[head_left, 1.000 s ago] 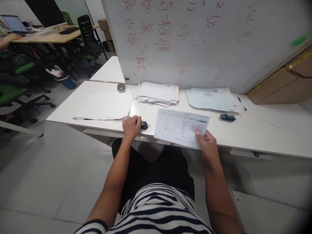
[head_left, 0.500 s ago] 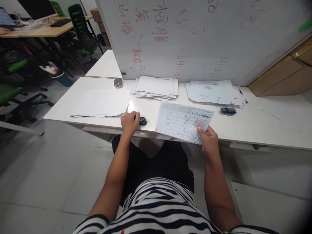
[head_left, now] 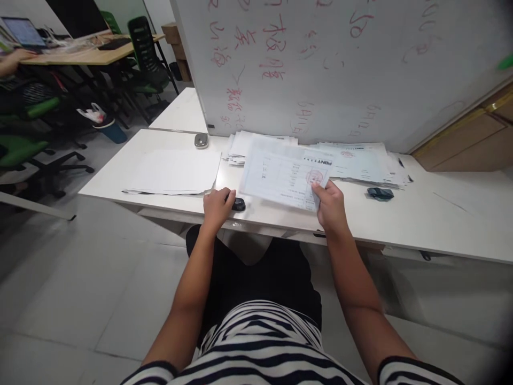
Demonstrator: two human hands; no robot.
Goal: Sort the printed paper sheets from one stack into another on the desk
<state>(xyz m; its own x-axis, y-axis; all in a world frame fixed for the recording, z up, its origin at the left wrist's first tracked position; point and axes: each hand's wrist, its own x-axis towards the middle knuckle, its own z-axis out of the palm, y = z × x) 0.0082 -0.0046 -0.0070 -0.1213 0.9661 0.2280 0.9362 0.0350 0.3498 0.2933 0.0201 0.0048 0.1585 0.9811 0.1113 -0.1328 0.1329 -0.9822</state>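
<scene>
My right hand (head_left: 332, 206) pinches the lower right corner of a printed form (head_left: 276, 174), thumb on top near a red round stamp. The sheet is held raised, slightly bent, in front of two paper stacks. Near the desk's front edge, my left hand (head_left: 218, 208) is closed around a black stapler (head_left: 239, 204), most of it hidden under the fingers. Behind the form lies a stack of white papers (head_left: 260, 138). To its right is a stack of stamped forms (head_left: 360, 160). White sheets (head_left: 172, 166) lie left of my left hand.
A small dark packet (head_left: 380, 193) and a silver-grey rounded object (head_left: 201, 140) lie on the white desk (head_left: 436, 224). A whiteboard (head_left: 340, 69) with red writing stands behind, cardboard boxes (head_left: 468, 139) at right. At far left, another person's hand (head_left: 16, 59) is by a laptop.
My right hand has moved left and away from me with the form, which now overlaps the stacks more. My left hand stays at the stapler. The view has shifted slightly.
</scene>
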